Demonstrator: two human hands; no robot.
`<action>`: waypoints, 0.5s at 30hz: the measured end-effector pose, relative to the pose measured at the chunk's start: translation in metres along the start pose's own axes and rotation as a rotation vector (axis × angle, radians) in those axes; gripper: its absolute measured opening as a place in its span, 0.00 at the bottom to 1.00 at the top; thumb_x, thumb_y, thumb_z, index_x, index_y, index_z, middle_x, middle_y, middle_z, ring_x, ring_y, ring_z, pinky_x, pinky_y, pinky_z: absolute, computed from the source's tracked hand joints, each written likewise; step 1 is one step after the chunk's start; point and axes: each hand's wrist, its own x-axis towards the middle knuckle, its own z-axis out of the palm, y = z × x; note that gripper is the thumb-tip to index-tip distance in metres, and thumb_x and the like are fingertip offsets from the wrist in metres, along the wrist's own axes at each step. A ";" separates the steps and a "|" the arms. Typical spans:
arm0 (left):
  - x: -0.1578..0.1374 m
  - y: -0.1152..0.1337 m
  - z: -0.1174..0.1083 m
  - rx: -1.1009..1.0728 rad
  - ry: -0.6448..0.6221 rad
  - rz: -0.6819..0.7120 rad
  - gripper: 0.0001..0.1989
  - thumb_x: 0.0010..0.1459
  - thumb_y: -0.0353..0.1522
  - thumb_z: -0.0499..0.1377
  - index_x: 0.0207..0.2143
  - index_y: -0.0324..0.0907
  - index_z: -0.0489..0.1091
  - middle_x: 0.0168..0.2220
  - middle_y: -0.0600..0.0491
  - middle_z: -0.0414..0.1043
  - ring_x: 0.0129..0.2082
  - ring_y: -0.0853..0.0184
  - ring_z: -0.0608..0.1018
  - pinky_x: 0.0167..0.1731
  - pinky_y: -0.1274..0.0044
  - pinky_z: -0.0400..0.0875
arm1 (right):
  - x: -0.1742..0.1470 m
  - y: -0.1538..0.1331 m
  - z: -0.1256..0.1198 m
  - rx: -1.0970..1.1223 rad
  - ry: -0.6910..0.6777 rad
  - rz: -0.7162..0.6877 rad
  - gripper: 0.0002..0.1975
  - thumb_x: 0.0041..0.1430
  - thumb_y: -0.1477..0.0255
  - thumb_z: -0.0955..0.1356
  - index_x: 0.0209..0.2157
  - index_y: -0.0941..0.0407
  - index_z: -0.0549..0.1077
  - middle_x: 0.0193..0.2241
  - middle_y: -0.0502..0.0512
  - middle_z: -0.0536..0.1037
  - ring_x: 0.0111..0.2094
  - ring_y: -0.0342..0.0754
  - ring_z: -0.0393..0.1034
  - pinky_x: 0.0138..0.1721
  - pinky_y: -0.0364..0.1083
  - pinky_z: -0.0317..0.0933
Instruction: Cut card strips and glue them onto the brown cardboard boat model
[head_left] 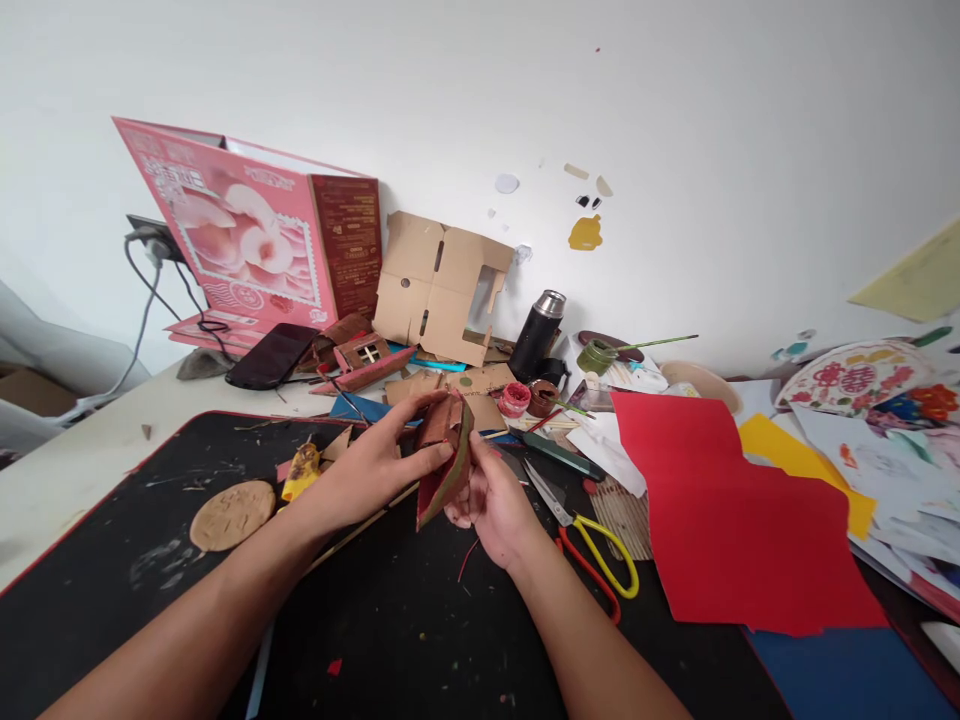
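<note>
Between my two hands, above the black mat, is a small painted cardboard model boat (450, 462), red-brown with a greenish edge, its pointed end tilted down. My left hand (401, 445) grips its cabin from the left, thumb laid across the front. From the right, my right hand (487, 495) holds the outer side, its fingers partly hidden behind the hull. A similar model boat (367, 362) with a cross-barred window rests behind. Right of my right hand lie scissors (581, 535) with one yellow and one red handle.
A pink box (255, 235) and a cut cardboard sheet (442, 285) stand by the wall. A black flask (536, 335), paint jars (514, 399) and a green cutter (562, 455) lie ahead. Red paper (742, 510) covers the right; a clay disc (232, 515) and phone (271, 356) are left.
</note>
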 end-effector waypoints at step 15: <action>0.000 -0.002 -0.002 -0.039 0.013 -0.048 0.36 0.65 0.53 0.64 0.70 0.50 0.65 0.73 0.46 0.66 0.70 0.46 0.72 0.68 0.55 0.68 | 0.001 0.000 0.001 0.033 0.004 0.004 0.31 0.53 0.40 0.77 0.29 0.56 0.74 0.18 0.45 0.72 0.14 0.38 0.60 0.16 0.40 0.47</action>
